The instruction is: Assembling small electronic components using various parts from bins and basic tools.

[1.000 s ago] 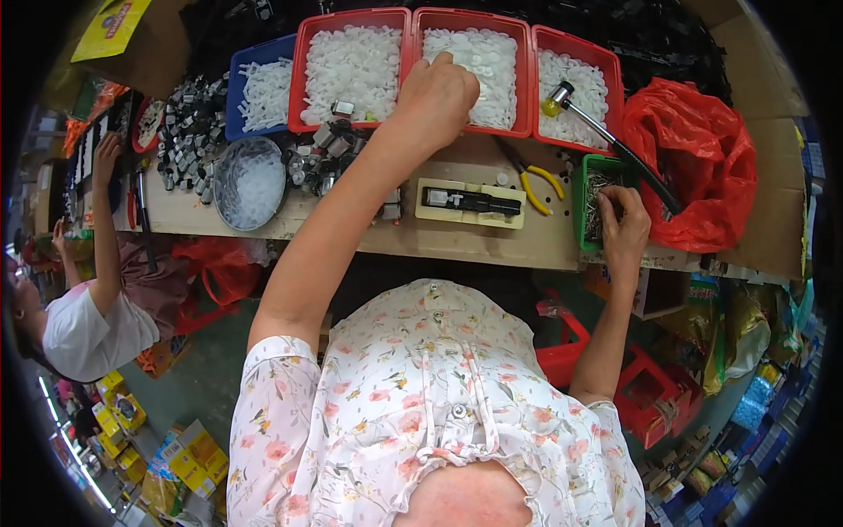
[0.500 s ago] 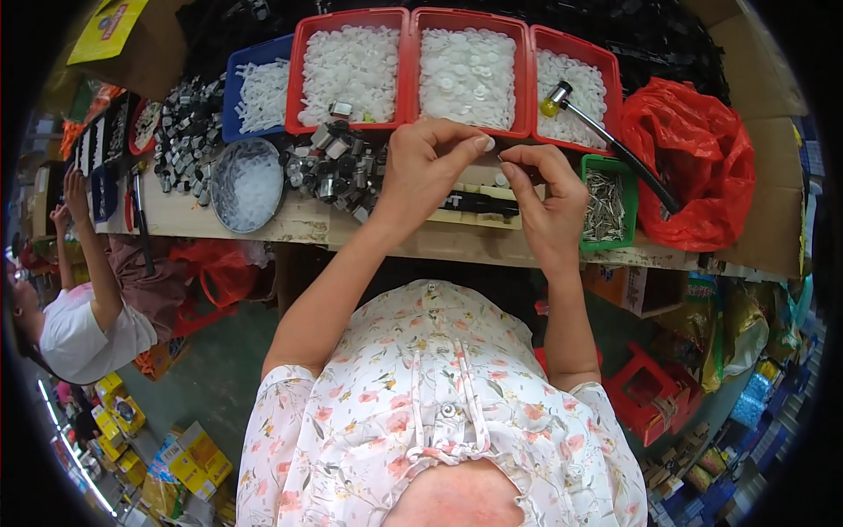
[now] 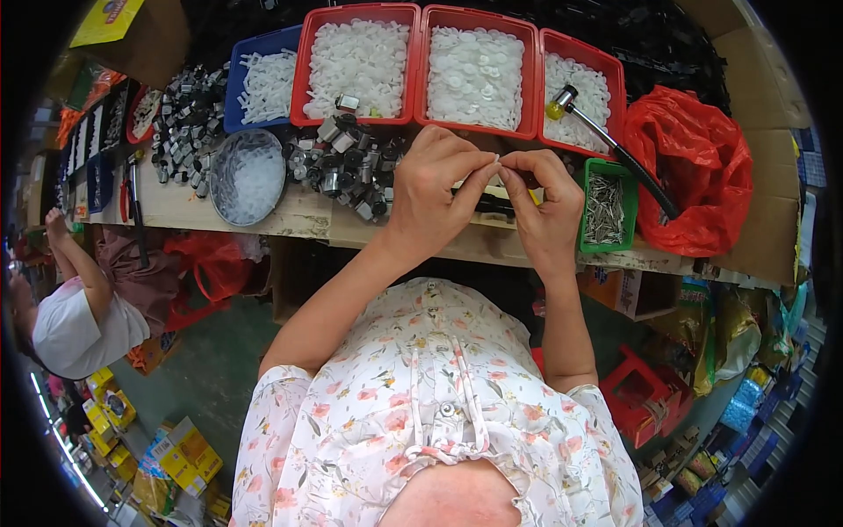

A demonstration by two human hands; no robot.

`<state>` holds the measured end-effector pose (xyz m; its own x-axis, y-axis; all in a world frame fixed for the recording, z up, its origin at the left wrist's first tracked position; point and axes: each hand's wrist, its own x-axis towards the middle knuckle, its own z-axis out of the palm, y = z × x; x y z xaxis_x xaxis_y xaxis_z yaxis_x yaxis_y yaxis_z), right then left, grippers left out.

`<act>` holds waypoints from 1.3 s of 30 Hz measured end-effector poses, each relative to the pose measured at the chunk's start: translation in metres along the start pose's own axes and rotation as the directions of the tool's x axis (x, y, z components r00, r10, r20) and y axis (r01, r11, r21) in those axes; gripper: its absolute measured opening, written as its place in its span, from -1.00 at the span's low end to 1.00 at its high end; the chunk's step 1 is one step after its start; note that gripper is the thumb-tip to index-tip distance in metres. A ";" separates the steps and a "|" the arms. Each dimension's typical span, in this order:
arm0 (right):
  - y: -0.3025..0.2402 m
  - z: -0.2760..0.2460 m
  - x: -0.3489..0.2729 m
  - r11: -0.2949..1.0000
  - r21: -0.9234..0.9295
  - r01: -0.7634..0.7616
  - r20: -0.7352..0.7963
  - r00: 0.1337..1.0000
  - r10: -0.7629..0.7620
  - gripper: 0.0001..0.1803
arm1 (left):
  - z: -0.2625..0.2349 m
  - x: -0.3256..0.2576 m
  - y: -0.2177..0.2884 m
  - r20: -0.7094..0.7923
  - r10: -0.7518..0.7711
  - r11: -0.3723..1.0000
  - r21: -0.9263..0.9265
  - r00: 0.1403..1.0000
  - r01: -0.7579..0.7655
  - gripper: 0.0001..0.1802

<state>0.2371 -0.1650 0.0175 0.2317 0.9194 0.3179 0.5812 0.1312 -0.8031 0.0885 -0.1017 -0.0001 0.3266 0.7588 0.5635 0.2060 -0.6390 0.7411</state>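
Note:
My left hand (image 3: 439, 182) and my right hand (image 3: 550, 200) meet fingertip to fingertip over the bench, in front of the trays. A small white plastic piece (image 3: 497, 160) shows between their tips; my left thumb and index finger pinch it. The thumb and index finger of my right hand are pressed together right against it, and whatever they hold is too small to make out. Below the hands lies a black part (image 3: 496, 205) on a pale yellowish board, mostly hidden by them. Metal-and-black parts (image 3: 341, 167) lie heaped beside my left hand.
Red trays (image 3: 419, 66) of white plastic pieces and a blue tray (image 3: 230, 88) line the back. Around stand a round metal dish (image 3: 216, 189), a green tray (image 3: 629, 230) of metal pins, a hammer (image 3: 606, 139) and a red plastic bag (image 3: 694, 176). Another person (image 3: 83, 329) sits at left.
My two hands have come together, fingertips now touching around the small white piece. At left, the other person's raised arm has come down.

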 end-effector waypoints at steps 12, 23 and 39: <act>0.008 -0.014 0.001 0.930 0.299 -0.212 0.181 0.970 0.162 -0.85 | -0.007 -0.019 -0.004 0.397 -0.585 0.553 -0.443 0.707 0.706 -0.83; 0.002 0.011 -0.020 0.977 -0.116 0.179 -0.078 0.979 -0.188 -0.83 | -0.001 -0.039 0.000 0.331 -0.646 0.434 -0.582 0.688 0.688 -0.85; 0.035 0.016 -0.033 0.971 -0.159 0.177 0.176 0.973 -0.149 -0.89 | -0.009 -0.076 -0.011 0.229 0.180 0.891 0.373 0.957 -0.257 -0.71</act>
<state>0.2375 -0.1851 -0.0287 0.0018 0.9404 0.3401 0.7293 0.2314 -0.6439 0.0533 -0.1509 -0.0479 0.5610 0.5819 0.5888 0.4440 -0.8118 0.3792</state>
